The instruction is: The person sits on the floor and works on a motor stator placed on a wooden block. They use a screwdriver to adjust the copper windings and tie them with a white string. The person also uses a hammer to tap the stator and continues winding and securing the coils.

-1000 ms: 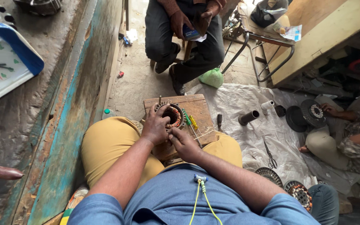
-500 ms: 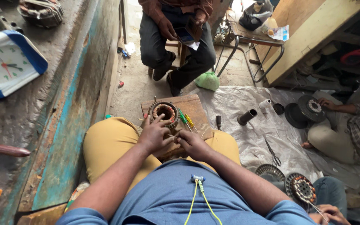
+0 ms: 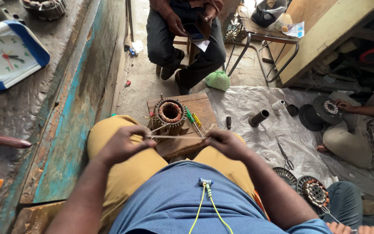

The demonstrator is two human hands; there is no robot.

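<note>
A thin strip (image 3: 176, 137) is held taut between both hands.
It is pinched by the left hand (image 3: 124, 143) and right hand (image 3: 226, 142), just near of the motor coil (image 3: 169, 113) on the wooden block (image 3: 200, 108).

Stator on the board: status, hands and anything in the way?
Left hand and right hand pinch a thin strip stretched between them. Stator upright on wooden board. Screwdrivers beside it, nothing blocking.

Soft, even daylight fills the scene, brightest at the top centre of the frame where the floor nearly washes out. Shadows are faint and diffuse. The wide lens bends lines at the edges, and the dark upper right corner loses detail. Focus is sharp mid-frame.
</note>
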